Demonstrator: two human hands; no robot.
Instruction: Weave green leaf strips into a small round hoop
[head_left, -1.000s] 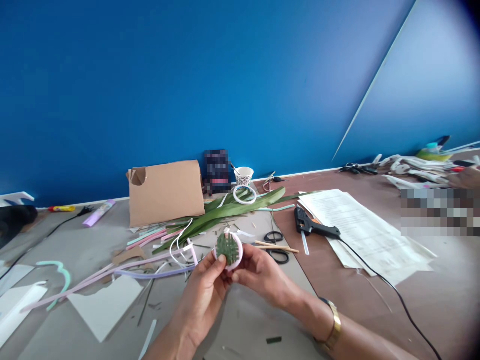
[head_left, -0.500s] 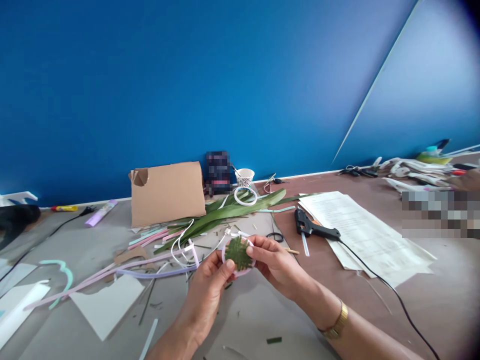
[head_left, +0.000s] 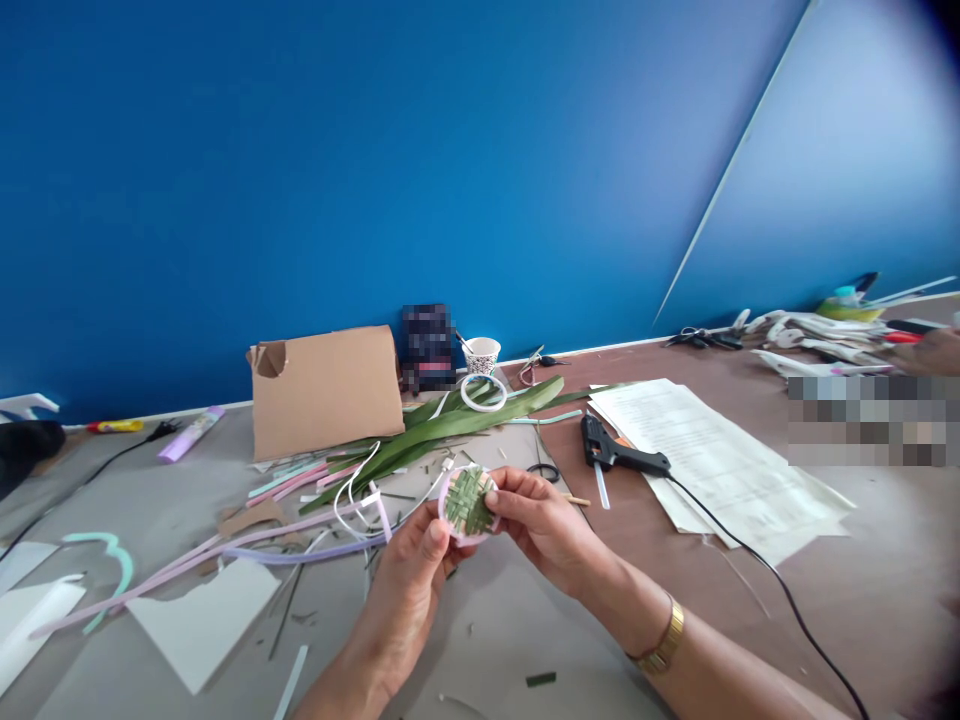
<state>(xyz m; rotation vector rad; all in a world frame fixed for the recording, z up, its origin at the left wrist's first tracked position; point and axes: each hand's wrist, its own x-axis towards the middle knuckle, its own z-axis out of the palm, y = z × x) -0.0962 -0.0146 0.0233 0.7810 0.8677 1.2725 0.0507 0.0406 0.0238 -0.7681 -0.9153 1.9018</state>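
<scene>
A small round disc of woven green leaf strips [head_left: 466,500] with a pale pink rim is held up over the table, its woven face turned towards me. My left hand [head_left: 409,575] grips its lower left edge, the fingers partly hidden behind it. On the right edge, my right hand [head_left: 544,520] pinches it between thumb and fingers. Close behind the disc lie a white cable [head_left: 352,505] and pink and lilac paper strips [head_left: 300,550]. Long green leaves [head_left: 450,425] lie farther back, with a white ring [head_left: 483,393] on them.
A black glue gun [head_left: 622,452] rests by printed sheets [head_left: 697,450], its cord running down the right side. Cardboard [head_left: 326,395] and a patterned paper cup [head_left: 481,355] stand by the blue wall. White card [head_left: 206,620] lies left. Another person's hand [head_left: 934,355] shows far right.
The disc has tilted, so its weave shows lighter and clearer. My left thumb has shifted off its face to the lower left edge. The whole view has moved slightly.
</scene>
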